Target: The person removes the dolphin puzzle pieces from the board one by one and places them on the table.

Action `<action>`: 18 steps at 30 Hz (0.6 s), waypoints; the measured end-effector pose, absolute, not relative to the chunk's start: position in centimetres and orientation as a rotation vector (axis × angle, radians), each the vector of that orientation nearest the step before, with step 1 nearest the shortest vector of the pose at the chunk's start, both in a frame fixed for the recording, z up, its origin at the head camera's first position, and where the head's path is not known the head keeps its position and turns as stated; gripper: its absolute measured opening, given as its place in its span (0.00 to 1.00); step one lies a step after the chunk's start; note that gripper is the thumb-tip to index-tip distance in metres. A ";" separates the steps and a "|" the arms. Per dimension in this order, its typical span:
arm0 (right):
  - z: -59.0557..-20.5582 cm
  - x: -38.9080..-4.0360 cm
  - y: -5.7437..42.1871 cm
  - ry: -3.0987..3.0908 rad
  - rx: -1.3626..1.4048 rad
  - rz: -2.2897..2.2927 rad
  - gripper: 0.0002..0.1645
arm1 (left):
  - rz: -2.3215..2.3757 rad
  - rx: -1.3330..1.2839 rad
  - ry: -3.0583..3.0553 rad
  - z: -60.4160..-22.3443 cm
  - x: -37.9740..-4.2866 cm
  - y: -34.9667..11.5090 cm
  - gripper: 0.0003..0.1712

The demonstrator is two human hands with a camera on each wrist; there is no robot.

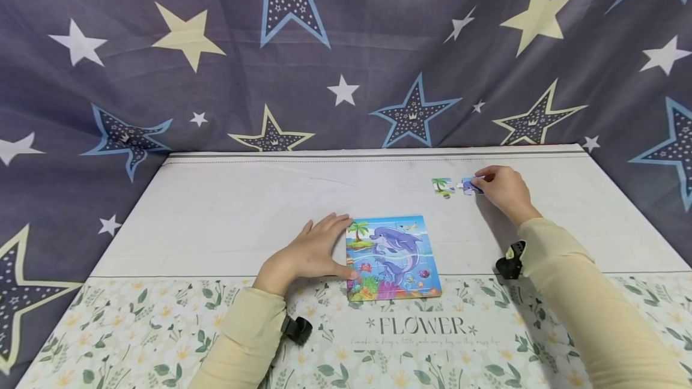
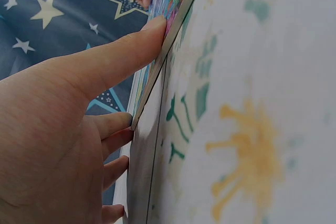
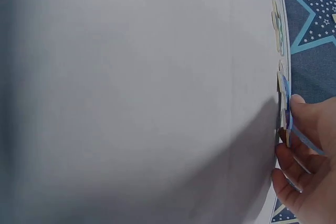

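Evidently, the right hand (image 1: 505, 192) pinches a blue puzzle piece (image 1: 468, 186) beyond and right of the dolphin board (image 1: 397, 257); a palm-tree piece (image 1: 442, 185) lies past the board's far right corner. The left hand (image 1: 309, 253), unclenched, touches the board's left edge.

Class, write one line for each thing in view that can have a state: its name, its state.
Puzzle board: flat, picture side up.
Palm tree piece: loose, apart from the puzzle board.
Purple piece: partly covered by fingers.
Left hand: fingers spread, thumb touching the puzzle board.
Right hand: fingers curled, pinching the purple piece.
Tablecloth: spread out.
Star curtain: hanging, creased.
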State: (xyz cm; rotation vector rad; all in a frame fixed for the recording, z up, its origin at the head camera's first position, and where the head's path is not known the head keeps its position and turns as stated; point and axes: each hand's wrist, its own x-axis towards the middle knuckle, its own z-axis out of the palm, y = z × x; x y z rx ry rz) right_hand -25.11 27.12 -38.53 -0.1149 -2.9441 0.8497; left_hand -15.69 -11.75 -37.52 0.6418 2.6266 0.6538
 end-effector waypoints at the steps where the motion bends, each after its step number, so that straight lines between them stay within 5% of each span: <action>1: -38.5 -25.1 27.1 -2.943 -0.113 0.851 0.19 | 0.654 0.642 2.627 -37.5 -15.7 -11.8 0.63; 18: -37.7 -23.9 26.3 -2.859 0.110 0.979 0.17 | 0.646 0.644 2.630 -37.5 -15.7 -11.8 0.63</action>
